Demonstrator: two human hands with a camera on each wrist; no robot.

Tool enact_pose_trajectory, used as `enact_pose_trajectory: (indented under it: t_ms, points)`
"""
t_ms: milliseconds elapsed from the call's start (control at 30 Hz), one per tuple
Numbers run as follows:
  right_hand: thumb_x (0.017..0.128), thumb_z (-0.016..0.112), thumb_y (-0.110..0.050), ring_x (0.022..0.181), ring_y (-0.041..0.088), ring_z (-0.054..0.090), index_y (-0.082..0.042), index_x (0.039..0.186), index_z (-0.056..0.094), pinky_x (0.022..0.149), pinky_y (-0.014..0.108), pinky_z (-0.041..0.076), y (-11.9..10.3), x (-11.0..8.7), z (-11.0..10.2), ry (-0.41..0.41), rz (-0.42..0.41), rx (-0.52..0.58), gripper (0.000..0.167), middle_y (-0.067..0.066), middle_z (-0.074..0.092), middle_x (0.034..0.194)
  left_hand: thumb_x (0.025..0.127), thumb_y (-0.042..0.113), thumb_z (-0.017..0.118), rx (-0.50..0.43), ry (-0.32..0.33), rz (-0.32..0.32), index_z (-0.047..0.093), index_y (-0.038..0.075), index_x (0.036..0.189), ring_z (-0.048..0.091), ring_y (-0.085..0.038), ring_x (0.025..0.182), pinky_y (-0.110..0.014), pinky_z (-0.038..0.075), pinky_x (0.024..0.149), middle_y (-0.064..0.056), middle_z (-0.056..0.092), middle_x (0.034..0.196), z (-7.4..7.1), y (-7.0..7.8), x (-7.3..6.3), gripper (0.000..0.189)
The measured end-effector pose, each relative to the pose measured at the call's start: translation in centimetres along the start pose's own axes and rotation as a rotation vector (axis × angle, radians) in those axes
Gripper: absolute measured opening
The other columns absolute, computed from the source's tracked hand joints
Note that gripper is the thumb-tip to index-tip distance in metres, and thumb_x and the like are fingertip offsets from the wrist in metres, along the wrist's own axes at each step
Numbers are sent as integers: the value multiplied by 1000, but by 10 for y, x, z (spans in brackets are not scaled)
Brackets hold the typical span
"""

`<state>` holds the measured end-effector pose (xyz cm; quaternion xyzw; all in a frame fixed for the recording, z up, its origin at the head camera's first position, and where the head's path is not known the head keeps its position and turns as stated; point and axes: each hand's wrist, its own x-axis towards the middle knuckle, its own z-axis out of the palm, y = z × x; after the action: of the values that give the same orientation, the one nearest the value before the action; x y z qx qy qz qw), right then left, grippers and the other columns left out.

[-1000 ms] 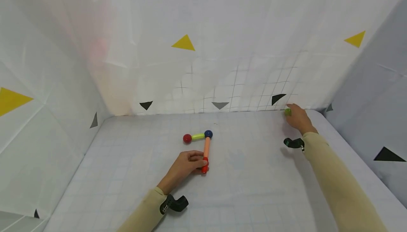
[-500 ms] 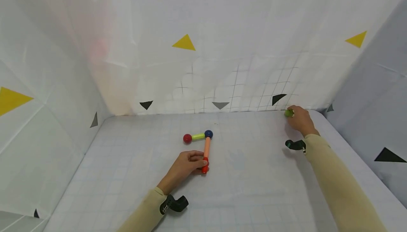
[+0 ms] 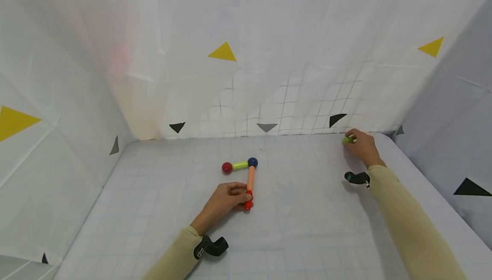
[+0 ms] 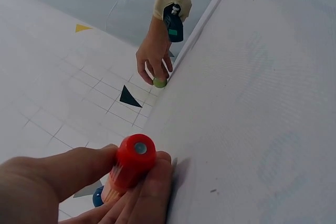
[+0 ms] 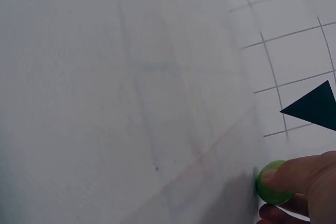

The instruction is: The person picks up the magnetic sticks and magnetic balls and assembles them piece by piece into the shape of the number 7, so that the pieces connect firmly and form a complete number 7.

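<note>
My left hand [image 3: 226, 198] pinches a red magnetic rod [image 4: 133, 161] between thumb and fingers; a small metal disc shows in its near end. Beyond the fingers a pale orange rod [image 3: 250, 178] runs on to a blue ball [image 3: 252, 162]. From that ball a yellow-green rod [image 3: 240, 165] leads left to a red ball [image 3: 227, 167]. At the far right of the table my right hand [image 3: 363, 147] holds a green ball [image 5: 274, 183] with thumb and fingers, low at the tabletop near the back wall.
The white table [image 3: 300, 228] is enclosed by a back wall [image 3: 307, 36], a left wall [image 3: 57, 66] and a right wall [image 3: 457, 113], with yellow and dark triangles on them. A black wrist device [image 3: 213, 246] sits on the left sleeve, another wrist device [image 3: 356, 178] on the right.
The right hand has drawn the green ball slightly nearer from the back wall, its fingers shifting around it. The left hand and the joined rods and balls stay put.
</note>
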<state>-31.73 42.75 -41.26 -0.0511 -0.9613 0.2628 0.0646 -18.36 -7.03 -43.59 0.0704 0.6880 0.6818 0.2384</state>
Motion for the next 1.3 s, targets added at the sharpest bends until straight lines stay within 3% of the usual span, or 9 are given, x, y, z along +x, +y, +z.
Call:
enact_pose_trajectory:
  t_ms: [200, 467, 667, 1000, 1300]
  points:
    - [99, 66, -8, 119, 50, 52, 3, 132, 57, 96, 66, 44, 1, -3, 6, 23, -12, 26, 36, 36, 56, 131, 97, 14, 76, -20, -12, 9, 59, -5, 137, 72, -24, 95, -37, 60, 84, -13, 73, 112, 0, 0, 0, 48]
    - [98, 68, -9, 112, 48, 54, 13, 133, 54, 96, 62, 46, -2, -8, 11, 47, 4, 19, 43, 35, 56, 127, 97, 15, 76, 0, -6, 12, 59, -5, 138, 72, -24, 96, -37, 60, 85, -12, 72, 114, 0, -1, -1, 49]
    - [99, 69, -9, 112, 49, 55, 12, 132, 55, 96, 62, 46, -3, -12, 14, 67, 4, 19, 42, 36, 57, 127, 97, 16, 76, 5, -6, 10, 58, -5, 139, 72, -24, 95, -36, 60, 85, -11, 72, 114, 0, -2, -1, 50]
    - [99, 70, -12, 112, 46, 55, 14, 134, 51, 96, 59, 47, -2, -14, 17, 114, 70, 61, 47, 35, 57, 127, 97, 17, 77, 20, 4, -1, 58, -3, 139, 72, -23, 96, -36, 60, 85, -11, 73, 114, 1, -2, 0, 51]
    - [99, 72, -16, 109, 45, 57, 13, 129, 56, 90, 57, 49, -7, -22, 15, 139, 33, 103, 45, 32, 60, 120, 97, 17, 77, 18, 17, -4, 60, -4, 139, 73, -23, 97, -35, 60, 85, -12, 74, 113, -1, -2, 1, 51]
